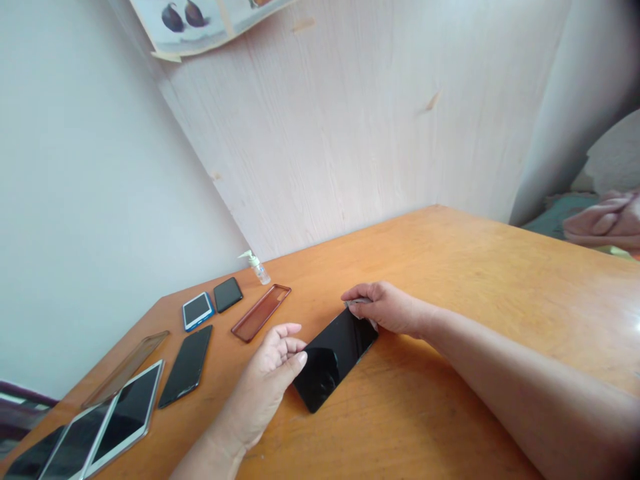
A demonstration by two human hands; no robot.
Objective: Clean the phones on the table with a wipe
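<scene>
A black smartphone (336, 360) is tilted up off the table between my hands, its dark glossy screen facing me. My left hand (267, 380) grips its left edge, thumb at the front and the index finger stretched past the edge. At the far upper end, my right hand (393, 308) pinches a thin whitish cloth or wipe (361, 302) against the phone's edge. Most of the cloth is hidden by the fingers and the phone. To the left of the phone lies a reddish-brown see-through phone case (261, 313).
A small clear pump bottle (258, 268) stands near the wall. On the left of the wooden table (480, 280) lie a blue-edged phone (198, 311), a dark phone (228, 295), a black phone (186, 367), a clear case (127, 367) and white tablets (127, 417).
</scene>
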